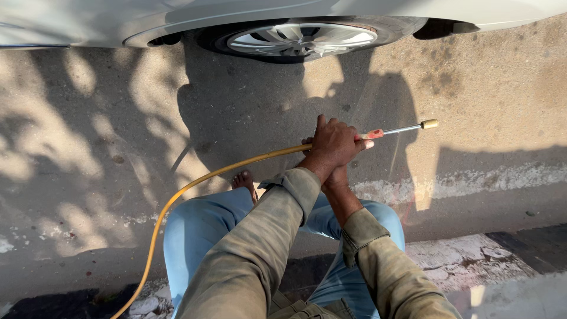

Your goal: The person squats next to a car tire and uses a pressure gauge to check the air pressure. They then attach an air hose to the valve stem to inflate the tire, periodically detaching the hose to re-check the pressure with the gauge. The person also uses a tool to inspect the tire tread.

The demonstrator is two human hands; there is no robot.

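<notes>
Both hands are wrapped tight around the grip of a spray lance [397,129]: the left hand [332,143] lies on top with fingers fully curled over the handle, and the right hand [336,177] sits beneath it, mostly hidden, so how far it closes cannot be told for certain, though it appears to brace the same grip. The lance runs out to the right, its thin metal tube ending in a brass-coloured nozzle [429,124] that hangs over the bare concrete ground [496,88], well short of the car wheel [301,39] at the far edge of the paving. A yellow hose [177,198] curves back from the handle, past the person's bare foot [245,180] and down to the near left corner of the ground. The main risk seems to be the hose: it loops just beside the foot and the blue trouser legs [201,230], so a step could snag it and jerk the lance off aim. The nozzle points sideways, not at the wheel, so any spray would likely hit the ground or splash back. Wet concrete under a bare foot could also mean a slip, especially near the broken kerb edge [455,260].
</notes>
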